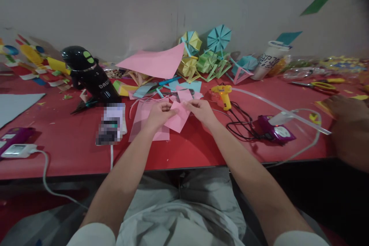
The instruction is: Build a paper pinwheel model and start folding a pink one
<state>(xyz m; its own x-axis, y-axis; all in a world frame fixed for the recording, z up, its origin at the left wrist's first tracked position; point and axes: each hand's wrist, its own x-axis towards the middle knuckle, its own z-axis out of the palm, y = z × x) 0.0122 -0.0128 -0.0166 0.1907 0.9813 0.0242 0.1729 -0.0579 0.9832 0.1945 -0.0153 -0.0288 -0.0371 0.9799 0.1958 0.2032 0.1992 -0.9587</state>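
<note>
Between my two hands is a small piece of pink paper (179,120), tilted so that one corner points down. My left hand (160,114) pinches its left edge with thumb and fingers. At its upper right, my right hand (199,110) closes on the same piece. A larger sheet of pink paper (141,122) lies on the table under and left of my left hand. Just behind my hands is another small pink strip (184,94), among pink and blue paper scraps.
A yellow glue gun (222,96) stands right of my hands, its black cable running to a purple power block (277,130). Left are a phone (112,123) and a black bottle (89,73). Folded paper umbrellas (207,61) line the wall. Another person's hand (348,130) rests at right.
</note>
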